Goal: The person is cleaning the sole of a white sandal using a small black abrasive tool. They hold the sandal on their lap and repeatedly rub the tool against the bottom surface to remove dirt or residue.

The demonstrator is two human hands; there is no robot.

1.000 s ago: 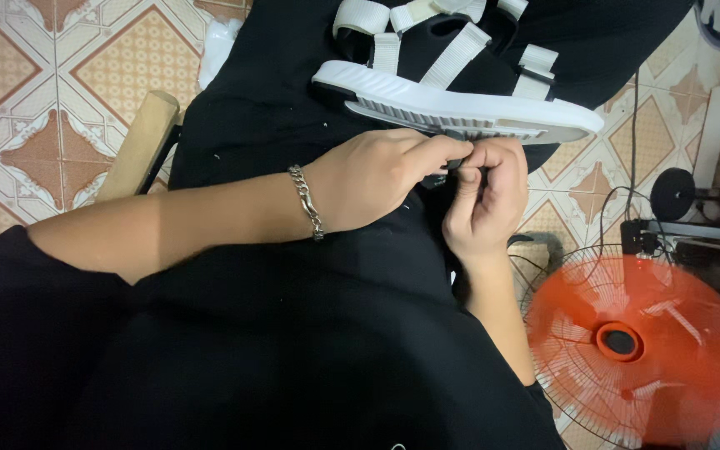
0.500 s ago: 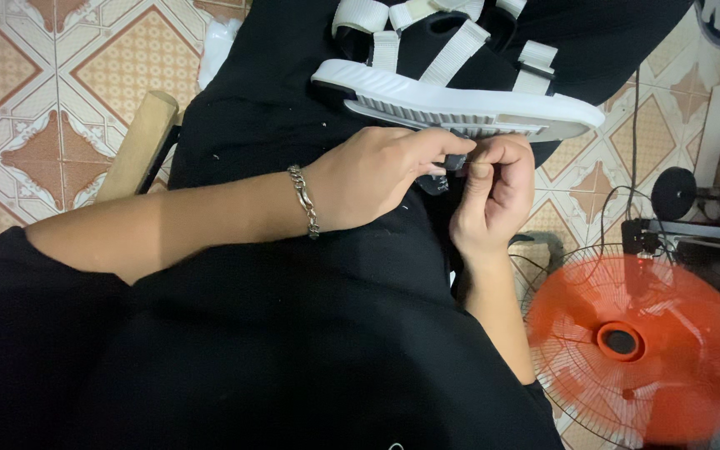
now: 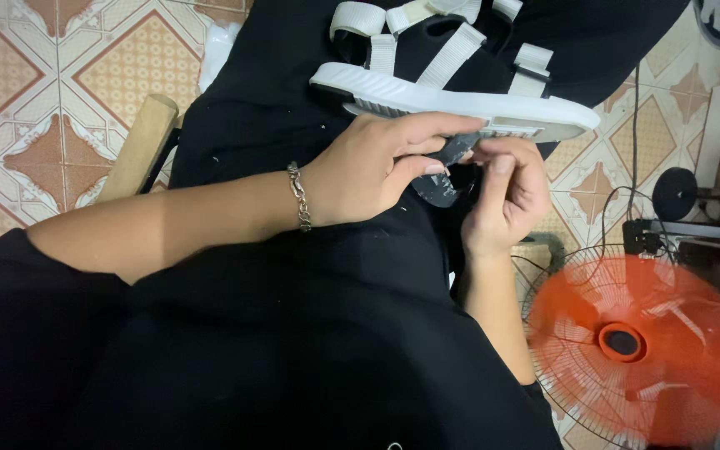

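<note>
Black cloth (image 3: 293, 350) fills the near part of the view, covering the person's lap and reaching up under both arms. On the right, low down, stands an orange fan (image 3: 639, 342) behind a wire guard, its blades blurred, with cables trailing over the patterned floor tiles (image 3: 35, 92) beside it.

Further up, the left hand (image 3: 372, 167) reaches across from the left, a silver chain bracelet (image 3: 299, 197) on its wrist. Its fingers are curled, and thumb and forefinger pinch a small dark grey scrap (image 3: 443, 171) that hangs just under the sole. The right hand (image 3: 502, 196) comes up from below, fingers bent inward, fingertips closed on the same scrap from the other side; the two hands touch at the fingertips.

Just beyond the knuckles lies a white sandal (image 3: 452, 96), resting on its side on the black cloth, the ribbed sole edge facing the hands and the white webbing straps pointing away. The scrap sits against the underside of that sole, near its middle.

To the left, a pale wooden handle (image 3: 139, 146) lies slanted at the edge of the cloth, on the tiles. At the far right edge are dark objects, too dim to make out.
</note>
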